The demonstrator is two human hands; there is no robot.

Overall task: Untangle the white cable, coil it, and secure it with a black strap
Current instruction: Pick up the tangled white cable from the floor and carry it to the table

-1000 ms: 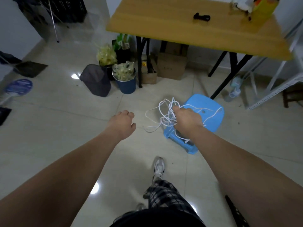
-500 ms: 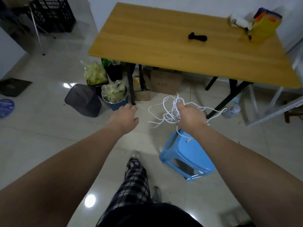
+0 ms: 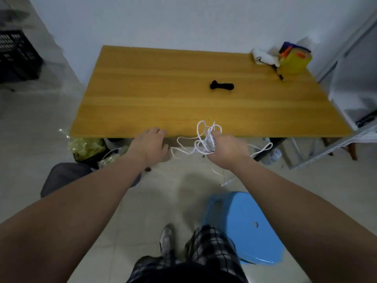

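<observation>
right grip (image 3: 226, 150) is clutching the tangled cable (image 3: 201, 142) at the table (image 3: 163, 99) edge; left grip (image 3: 151, 146) is hanging loose and empty beside it; strap (image 3: 222, 86) is lying beyond.

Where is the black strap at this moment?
Head view: the black strap lies untouched near the middle of the wooden table, slightly right of centre, beyond the right hand gripping the white cable.

No text can be read; the view is perhaps too blurred.
</observation>
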